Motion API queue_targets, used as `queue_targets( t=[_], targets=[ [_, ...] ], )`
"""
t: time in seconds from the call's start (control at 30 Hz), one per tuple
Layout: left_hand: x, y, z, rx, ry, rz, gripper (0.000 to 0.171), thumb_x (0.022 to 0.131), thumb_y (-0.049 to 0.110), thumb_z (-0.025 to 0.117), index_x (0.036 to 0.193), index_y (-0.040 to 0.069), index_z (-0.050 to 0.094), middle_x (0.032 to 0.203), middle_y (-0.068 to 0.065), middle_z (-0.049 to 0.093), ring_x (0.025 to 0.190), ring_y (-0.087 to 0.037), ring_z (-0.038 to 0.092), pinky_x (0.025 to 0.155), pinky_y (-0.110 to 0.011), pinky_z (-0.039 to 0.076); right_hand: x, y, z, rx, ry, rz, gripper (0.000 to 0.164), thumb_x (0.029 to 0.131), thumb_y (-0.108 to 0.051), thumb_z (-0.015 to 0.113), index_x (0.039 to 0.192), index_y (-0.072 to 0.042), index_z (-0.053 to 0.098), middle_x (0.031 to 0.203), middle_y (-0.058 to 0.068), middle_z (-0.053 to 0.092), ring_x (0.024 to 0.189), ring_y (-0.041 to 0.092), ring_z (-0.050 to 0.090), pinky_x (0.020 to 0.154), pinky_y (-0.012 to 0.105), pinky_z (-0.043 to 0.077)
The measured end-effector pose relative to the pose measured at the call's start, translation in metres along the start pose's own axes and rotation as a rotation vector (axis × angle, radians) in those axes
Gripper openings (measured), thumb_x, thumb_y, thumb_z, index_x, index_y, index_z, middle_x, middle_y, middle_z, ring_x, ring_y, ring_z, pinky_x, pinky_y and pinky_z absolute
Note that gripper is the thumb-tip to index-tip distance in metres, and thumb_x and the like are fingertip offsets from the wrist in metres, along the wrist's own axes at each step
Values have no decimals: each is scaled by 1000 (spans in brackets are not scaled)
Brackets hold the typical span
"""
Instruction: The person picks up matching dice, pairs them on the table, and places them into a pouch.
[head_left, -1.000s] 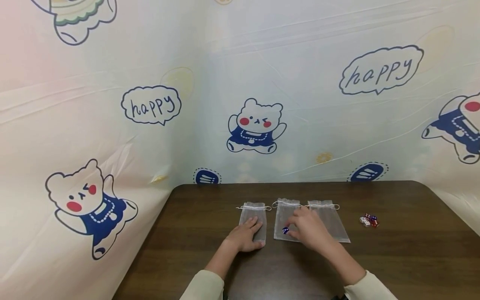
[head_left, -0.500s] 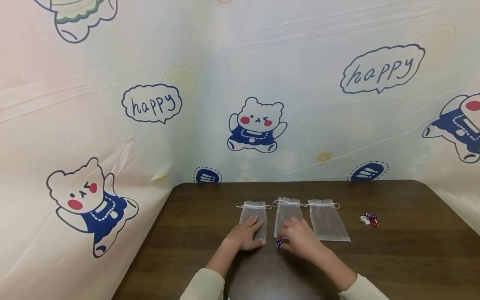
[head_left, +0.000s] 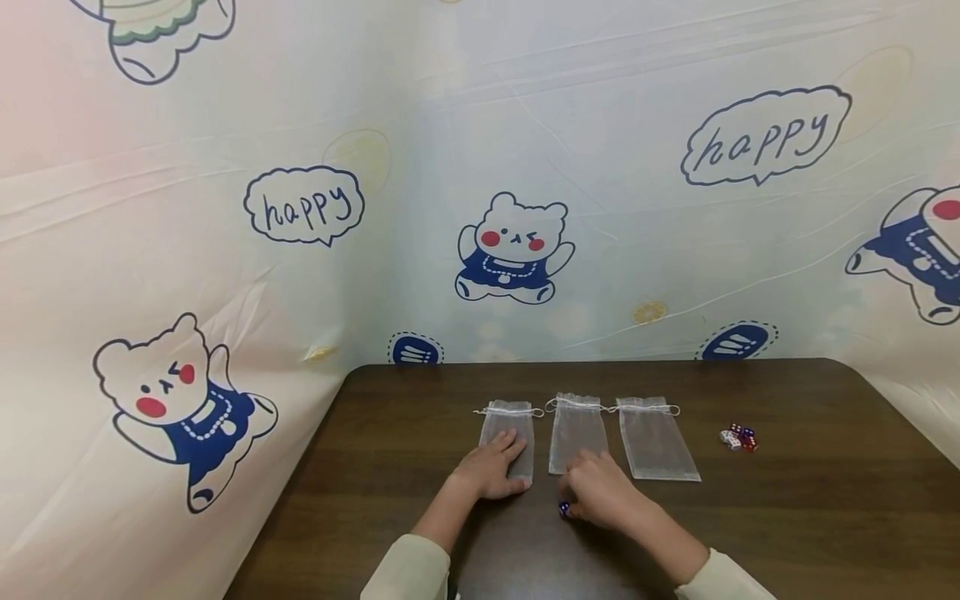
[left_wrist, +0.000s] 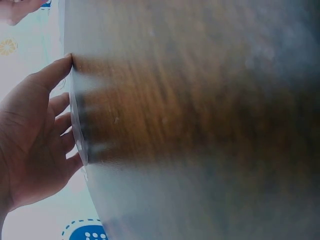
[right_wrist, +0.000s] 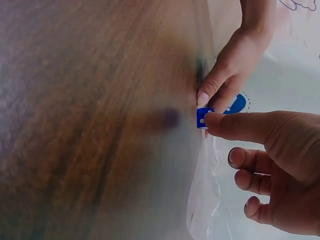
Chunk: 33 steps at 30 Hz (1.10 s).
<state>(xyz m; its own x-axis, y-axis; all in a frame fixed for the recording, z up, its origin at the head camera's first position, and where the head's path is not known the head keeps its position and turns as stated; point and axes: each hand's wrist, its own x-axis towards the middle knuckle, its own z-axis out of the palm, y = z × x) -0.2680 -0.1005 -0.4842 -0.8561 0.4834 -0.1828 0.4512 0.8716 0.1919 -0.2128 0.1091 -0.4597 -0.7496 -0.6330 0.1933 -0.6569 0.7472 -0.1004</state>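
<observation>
My left hand rests with spread fingers on the lower part of the leftmost sheer white drawstring bag. In the left wrist view its fingertips press at the table surface. My right hand pinches a blue die with white pips, thumb against one face, other fingers loosely bent. It is low over the table in front of the middle drawstring bag, whose lower right corner it overlaps in the head view. A third drawstring bag lies flat to the right.
A small cluster of dice, red, white and blue, sits right of the bags on the dark wooden table. A pale printed cloth with cartoon bears hangs behind the table and along its sides.
My right hand has drawn back from over the middle bag toward the table's near side, carrying the blue die. The left hand has stayed on the leftmost bag.
</observation>
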Motion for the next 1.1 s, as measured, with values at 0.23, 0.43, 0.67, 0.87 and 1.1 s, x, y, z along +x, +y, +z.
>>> queue_targets(
  t=[0.23, 0.43, 0.67, 0.87, 1.1],
  targets=[
    [1, -1, 2, -2, 7, 6, 68, 87, 50, 55, 144, 16, 36, 150, -7, 26, 137, -25, 20, 105, -46, 26, -4, -1, 3, 1, -22, -10, 22, 58, -22, 83, 62, -24, 62, 67, -13, 47, 70, 12, 45, 59, 30, 31],
    [1, 0, 1, -7, 20, 12, 67, 88, 48, 55, 143, 15, 36, 149, -8, 26, 137, -26, 21, 104, -46, 26, -4, -2, 5, -3, -35, -11, 26, 56, -23, 84, 62, -24, 58, 66, -13, 45, 70, 12, 46, 59, 30, 30],
    [0, -1, 2, -12, 21, 10, 67, 88, 48, 55, 144, 15, 36, 150, -7, 26, 137, -26, 20, 104, -46, 26, -4, 8, -3, 12, -23, -15, 22, 59, -22, 82, 70, -22, 63, 68, -12, 55, 71, 14, 51, 59, 33, 37],
    [-1, 1, 1, -8, 19, 9, 68, 88, 49, 55, 144, 16, 35, 150, -7, 25, 137, -25, 20, 104, -46, 26, -5, 27, -18, 36, 28, 45, 20, 63, -18, 80, 79, -15, 68, 77, -2, 64, 77, 23, 56, 62, 40, 43],
    [-2, 0, 0, -18, 17, 7, 68, 87, 49, 55, 144, 16, 35, 150, -6, 25, 137, -25, 19, 105, -46, 25, -8, 57, -37, 43, 37, 180, 21, 68, -16, 80, 86, -12, 70, 83, 2, 66, 78, 24, 58, 68, 43, 46]
  ],
)
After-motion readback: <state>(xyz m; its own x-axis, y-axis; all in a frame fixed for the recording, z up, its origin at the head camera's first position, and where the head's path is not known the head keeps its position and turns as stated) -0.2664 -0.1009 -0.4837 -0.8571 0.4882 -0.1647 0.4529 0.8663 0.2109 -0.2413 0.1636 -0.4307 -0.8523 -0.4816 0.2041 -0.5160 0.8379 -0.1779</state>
